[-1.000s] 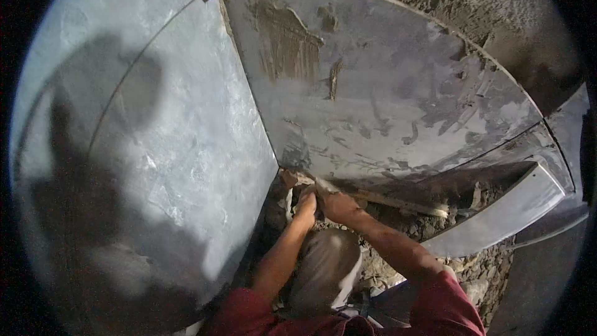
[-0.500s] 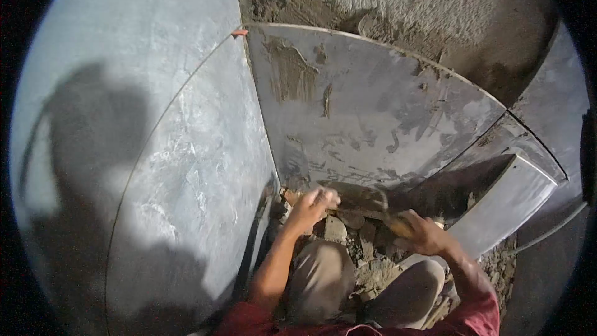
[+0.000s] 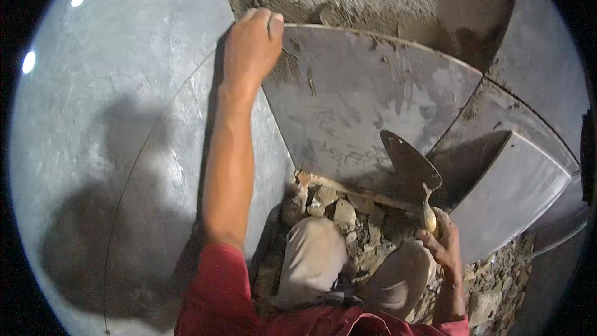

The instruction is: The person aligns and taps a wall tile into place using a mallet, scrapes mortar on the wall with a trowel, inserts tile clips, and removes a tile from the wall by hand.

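Note:
In my right hand (image 3: 444, 236) is a pointed trowel (image 3: 407, 158), gripped by its handle, with the blade raised in front of the grey wall tile (image 3: 360, 99). My left hand (image 3: 255, 40) reaches up to the tile's top left corner, where it meets the side wall panel (image 3: 168, 87). Its fingers are curled at the top edge, and whatever they hold there is hidden. Smears of mortar mark the tile's face. A thin string line (image 3: 146, 134) runs along the side panel up towards my left hand.
Above the tile is a rough wall with wet mortar (image 3: 298, 9). A loose grey tile piece (image 3: 513, 196) leans at the right. Broken stones and rubble (image 3: 345, 211) lie along the base, around my knees (image 3: 311, 258).
My left hand has risen from low near the rubble to the tile's top left corner, covering the small orange piece there. My right hand has moved right, and the trowel blade now points upward.

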`<control>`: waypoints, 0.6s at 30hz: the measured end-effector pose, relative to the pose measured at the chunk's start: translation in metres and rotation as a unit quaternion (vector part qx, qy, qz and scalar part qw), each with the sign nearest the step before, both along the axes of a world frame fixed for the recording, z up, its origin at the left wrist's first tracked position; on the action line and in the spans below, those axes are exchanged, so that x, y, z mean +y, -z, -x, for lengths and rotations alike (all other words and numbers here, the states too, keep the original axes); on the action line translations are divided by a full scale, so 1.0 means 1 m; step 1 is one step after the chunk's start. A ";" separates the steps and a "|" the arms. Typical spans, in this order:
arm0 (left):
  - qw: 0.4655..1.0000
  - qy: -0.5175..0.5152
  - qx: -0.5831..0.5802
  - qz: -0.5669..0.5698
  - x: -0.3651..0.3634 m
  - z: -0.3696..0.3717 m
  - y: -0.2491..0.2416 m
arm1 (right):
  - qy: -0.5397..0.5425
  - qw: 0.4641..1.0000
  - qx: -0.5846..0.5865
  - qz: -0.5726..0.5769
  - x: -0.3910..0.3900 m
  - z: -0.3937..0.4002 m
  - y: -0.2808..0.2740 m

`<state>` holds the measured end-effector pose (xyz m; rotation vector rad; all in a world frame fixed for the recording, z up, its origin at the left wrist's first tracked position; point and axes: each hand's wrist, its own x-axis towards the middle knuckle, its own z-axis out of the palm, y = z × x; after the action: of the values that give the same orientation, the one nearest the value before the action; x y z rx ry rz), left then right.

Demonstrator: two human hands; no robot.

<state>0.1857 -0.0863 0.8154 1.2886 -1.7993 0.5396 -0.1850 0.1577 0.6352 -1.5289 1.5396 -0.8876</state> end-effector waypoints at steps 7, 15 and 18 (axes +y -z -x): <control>0.986 -0.060 -0.145 -0.064 -0.007 -0.005 -0.020 | -0.062 0.996 -0.054 0.029 0.014 -0.017 0.016; 0.967 -0.041 -0.252 -0.013 -0.018 -0.013 -0.018 | -0.074 0.991 -0.101 0.047 0.030 -0.018 0.022; 0.965 -0.054 -0.256 -0.022 -0.021 -0.013 -0.017 | -0.052 0.992 -0.106 0.048 0.037 -0.016 0.017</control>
<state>0.1990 -0.1069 0.8321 1.3674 -2.1722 0.9691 -0.1686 0.1949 0.6180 -1.5150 1.2705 -1.0391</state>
